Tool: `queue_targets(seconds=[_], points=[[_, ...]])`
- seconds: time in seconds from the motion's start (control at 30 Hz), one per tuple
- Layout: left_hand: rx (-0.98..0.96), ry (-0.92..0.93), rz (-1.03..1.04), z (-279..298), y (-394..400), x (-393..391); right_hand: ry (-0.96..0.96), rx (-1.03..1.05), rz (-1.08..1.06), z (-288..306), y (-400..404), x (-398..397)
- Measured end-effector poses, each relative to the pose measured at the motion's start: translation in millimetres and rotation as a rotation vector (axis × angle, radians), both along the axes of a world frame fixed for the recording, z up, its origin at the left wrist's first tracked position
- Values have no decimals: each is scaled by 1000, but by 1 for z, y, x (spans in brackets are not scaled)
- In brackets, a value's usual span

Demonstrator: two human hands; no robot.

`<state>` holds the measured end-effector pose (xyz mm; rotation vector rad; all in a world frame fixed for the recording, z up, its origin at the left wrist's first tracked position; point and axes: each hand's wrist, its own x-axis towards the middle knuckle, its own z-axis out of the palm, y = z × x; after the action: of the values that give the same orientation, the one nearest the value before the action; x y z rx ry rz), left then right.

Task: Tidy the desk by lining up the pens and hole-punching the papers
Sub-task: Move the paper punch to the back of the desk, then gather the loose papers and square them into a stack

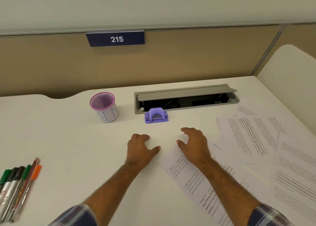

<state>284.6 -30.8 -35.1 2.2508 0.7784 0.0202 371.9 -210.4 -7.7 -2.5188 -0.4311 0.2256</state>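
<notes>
I saw both hands spread loosely, holding nothing, just in front of the purple hole punch (156, 115): left hand (141, 149) on bare desk (77, 140), right hand (195, 144) over a printed sheet (191, 179), pens (17, 186) lined far left, papers (256, 140) scattered right.

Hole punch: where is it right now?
In the head view the purple hole punch stands mid-desk, at the near left corner of the open cable tray, right of the pink mesh cup, beyond both hands, untouched.
</notes>
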Motion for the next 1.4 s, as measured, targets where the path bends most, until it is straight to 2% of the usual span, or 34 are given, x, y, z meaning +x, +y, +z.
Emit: queue_targets(seconds=[0.27,0.5,0.6,0.73,0.83,1.03,1.13,1.2,1.3,1.4], points=[[-40,-17,-72,7,-53,-73,4,-33,-91,-3,-85,-71],[-66,18,-151,19,-82,-110,70,-259,0,-12,-105,-126],[-158,0,-128,25,-101,-123,100,-231,17,-14,-96,-149],[-452,-61,70,35,-122,-139,158,-163,-12,-16,-84,-174],[-587,-87,158,40,-132,-148,194,-98,-42,-14,-83,-184],[-717,-101,334,46,-139,-162,287,88,-100,-5,-88,-192],[-798,-64,352,48,-144,-166,392,224,-154,-1,-92,-192],[-781,-33,339,49,-148,-165,437,274,-170,3,-95,-192],[-744,-32,329,55,-155,-164,439,258,-133,4,-97,-191],[-761,-66,380,54,-158,-154,371,144,-35,4,-99,-187]])
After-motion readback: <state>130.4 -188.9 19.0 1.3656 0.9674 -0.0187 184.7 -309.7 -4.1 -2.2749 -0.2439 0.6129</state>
